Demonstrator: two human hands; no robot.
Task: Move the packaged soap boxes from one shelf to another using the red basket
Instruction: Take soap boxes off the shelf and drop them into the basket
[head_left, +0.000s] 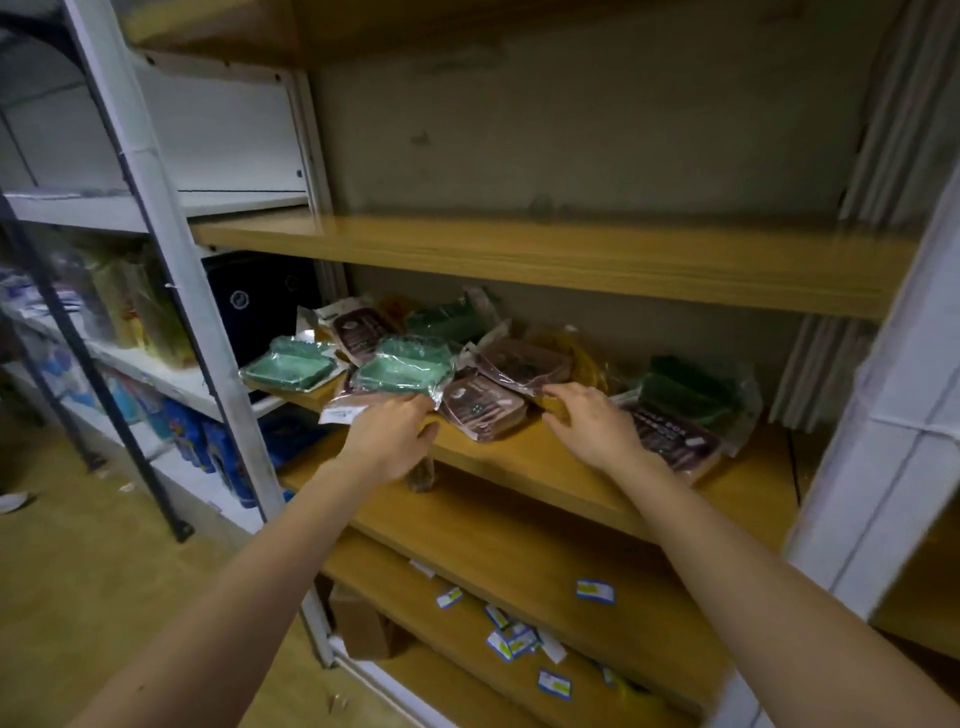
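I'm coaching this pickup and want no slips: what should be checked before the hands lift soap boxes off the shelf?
1. Soap boxes within reach: ok, piled at both hands on the shelf.
2. Left hand grip: cannot tell, fingers meet a wrapper edge.
3. Right hand grip: ok, fingers curl round a yellow pack.
4. Red basket in view: not ok, none shows.
5. Pile steady: not ok, green pack lies tilted on others.

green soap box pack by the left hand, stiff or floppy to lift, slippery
Probably stiff in the middle: the green soap box pack shows a moulded tray shape. Its loose clear wrap looks glossy, so likely slippery with floppy edges. It lies atop a brown pack, so it may slide when pushed.
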